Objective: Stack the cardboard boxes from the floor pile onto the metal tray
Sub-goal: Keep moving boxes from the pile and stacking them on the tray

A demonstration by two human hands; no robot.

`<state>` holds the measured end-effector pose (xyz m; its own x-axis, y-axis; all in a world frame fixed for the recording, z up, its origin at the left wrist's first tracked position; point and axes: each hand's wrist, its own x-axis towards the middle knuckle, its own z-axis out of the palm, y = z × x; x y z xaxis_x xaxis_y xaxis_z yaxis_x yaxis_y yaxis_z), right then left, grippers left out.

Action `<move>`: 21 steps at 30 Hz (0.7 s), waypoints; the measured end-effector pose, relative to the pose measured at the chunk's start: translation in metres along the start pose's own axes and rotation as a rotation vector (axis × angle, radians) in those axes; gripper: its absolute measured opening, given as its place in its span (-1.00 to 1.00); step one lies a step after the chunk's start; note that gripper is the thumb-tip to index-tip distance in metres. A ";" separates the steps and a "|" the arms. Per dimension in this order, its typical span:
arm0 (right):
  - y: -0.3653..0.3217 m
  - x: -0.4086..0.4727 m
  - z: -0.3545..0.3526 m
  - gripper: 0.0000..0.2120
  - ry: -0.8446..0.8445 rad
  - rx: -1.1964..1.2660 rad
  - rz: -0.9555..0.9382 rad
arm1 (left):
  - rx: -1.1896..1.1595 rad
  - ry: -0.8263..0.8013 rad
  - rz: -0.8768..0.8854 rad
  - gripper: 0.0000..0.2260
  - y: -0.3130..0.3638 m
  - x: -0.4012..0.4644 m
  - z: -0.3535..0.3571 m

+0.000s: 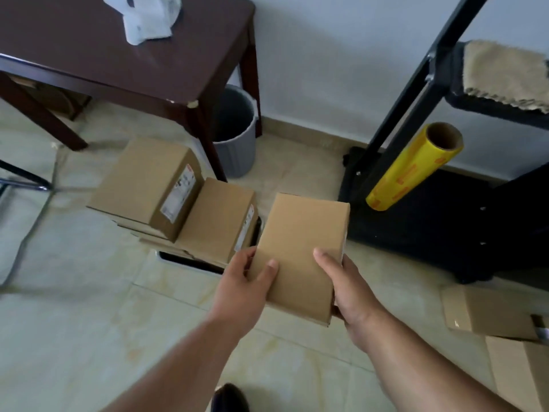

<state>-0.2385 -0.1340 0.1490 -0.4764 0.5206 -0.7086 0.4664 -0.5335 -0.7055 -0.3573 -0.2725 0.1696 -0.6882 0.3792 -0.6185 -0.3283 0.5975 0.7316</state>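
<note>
I hold a plain cardboard box (pixel 300 251) in the air with both hands. My left hand (pixel 242 288) grips its near left edge, thumb on top. My right hand (pixel 349 288) grips its near right side, thumb on the top face. To the left, a metal tray (pixel 190 262) lies on the floor, mostly covered by stacked cardboard boxes: a large one with a label (pixel 145 181) and a smaller one (pixel 218 217) beside it. More cardboard boxes (pixel 487 312) lie on the floor at the right edge.
A dark wooden table (pixel 124 46) with white crumpled bags stands at the back left, a grey bin (pixel 236 135) beside its leg. A black rack (pixel 439 209) holds a yellow film roll (pixel 414 166) and a beige towel (pixel 505 74). The floor is tiled.
</note>
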 end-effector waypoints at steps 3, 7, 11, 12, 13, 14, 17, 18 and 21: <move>-0.002 0.005 0.029 -0.30 0.018 0.030 0.005 | -0.098 0.047 -0.031 -0.64 -0.001 0.005 -0.025; -0.009 0.008 0.069 -0.47 0.002 0.067 0.023 | -0.375 0.123 -0.277 -0.38 -0.008 0.008 -0.044; -0.013 0.015 0.098 -0.49 -0.018 0.079 0.025 | -0.558 0.102 -0.375 -0.37 -0.014 0.017 -0.054; -0.014 0.016 0.104 -0.51 -0.024 0.087 0.030 | -0.591 0.122 -0.370 -0.35 -0.017 0.022 -0.057; -0.014 0.019 0.109 -0.53 -0.030 0.099 0.033 | -0.632 0.143 -0.370 -0.32 -0.018 0.028 -0.060; -0.014 0.023 0.115 -0.55 -0.038 0.110 0.036 | -0.679 0.162 -0.374 -0.26 -0.019 0.034 -0.063; -0.016 0.034 0.130 -0.61 -0.046 0.149 0.037 | -0.799 0.214 -0.367 -0.03 -0.017 0.049 -0.067; -0.016 0.039 0.136 -0.61 -0.048 0.154 0.038 | -0.820 0.222 -0.359 0.00 -0.018 0.054 -0.068; -0.016 0.053 0.152 -0.62 -0.032 0.156 0.051 | -0.841 0.198 -0.359 -0.16 -0.019 0.068 -0.076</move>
<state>-0.3848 -0.1994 0.1249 -0.4798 0.4696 -0.7411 0.3706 -0.6572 -0.6563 -0.4470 -0.3112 0.1356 -0.5275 0.0972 -0.8440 -0.8494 -0.0815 0.5215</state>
